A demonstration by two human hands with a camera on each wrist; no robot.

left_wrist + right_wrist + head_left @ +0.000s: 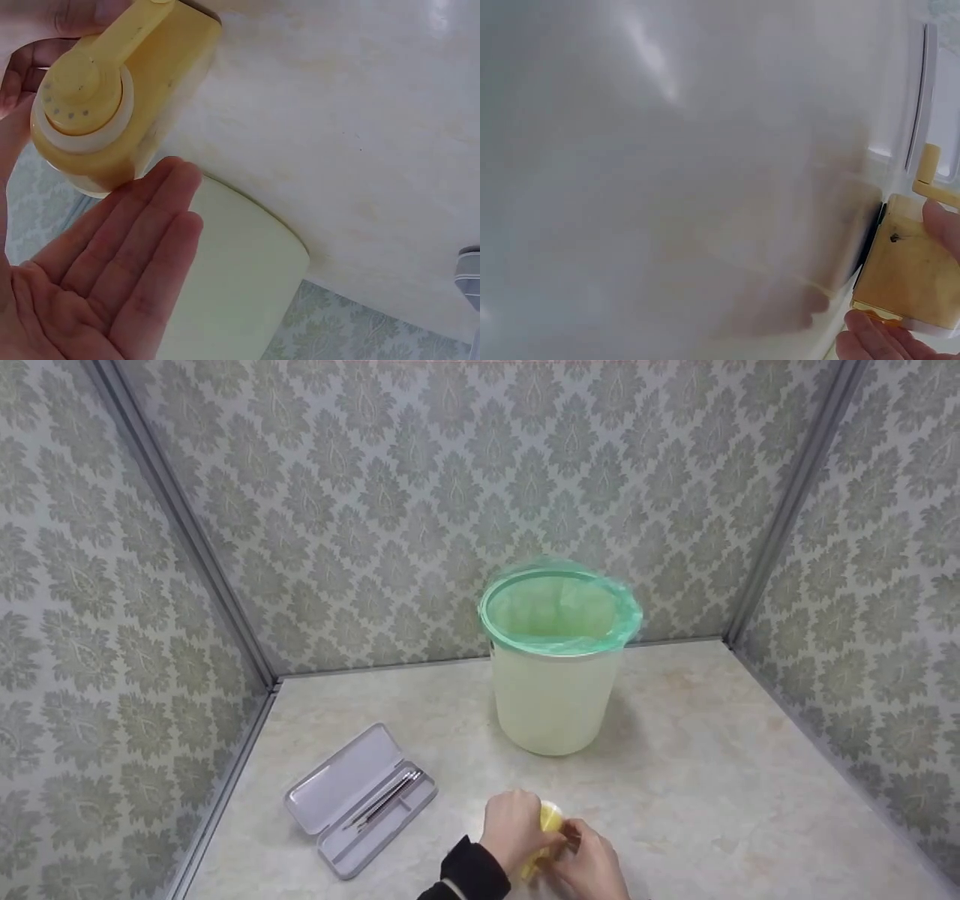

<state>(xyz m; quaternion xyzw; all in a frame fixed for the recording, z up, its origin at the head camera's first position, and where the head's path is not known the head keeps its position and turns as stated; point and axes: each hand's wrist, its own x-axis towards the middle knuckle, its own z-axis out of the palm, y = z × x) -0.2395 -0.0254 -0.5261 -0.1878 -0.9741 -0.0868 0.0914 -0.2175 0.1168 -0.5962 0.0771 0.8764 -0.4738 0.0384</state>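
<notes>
In the head view both hands are at the front of the table around a yellow hand-crank pencil sharpener [551,816]. My left hand [512,826], in a dark cuff, grips it from the left, the thumb across it. In the left wrist view this hand's fingers [142,270] lie fairly straight along the sharpener [161,82], whose crank and round dial face the camera. My right hand [591,861] holds it from the right. The right wrist view shows fingers [874,337] at the sharpener's translucent lower edge; the exact hold is partly hidden.
A white bin [553,701] with a green plastic liner [622,619] stands behind the hands. To the left lies a lidded pale pencil case [349,776], its lid up, with several thin pencils [384,801] inside. Patterned panels [450,502] enclose the table [720,780].
</notes>
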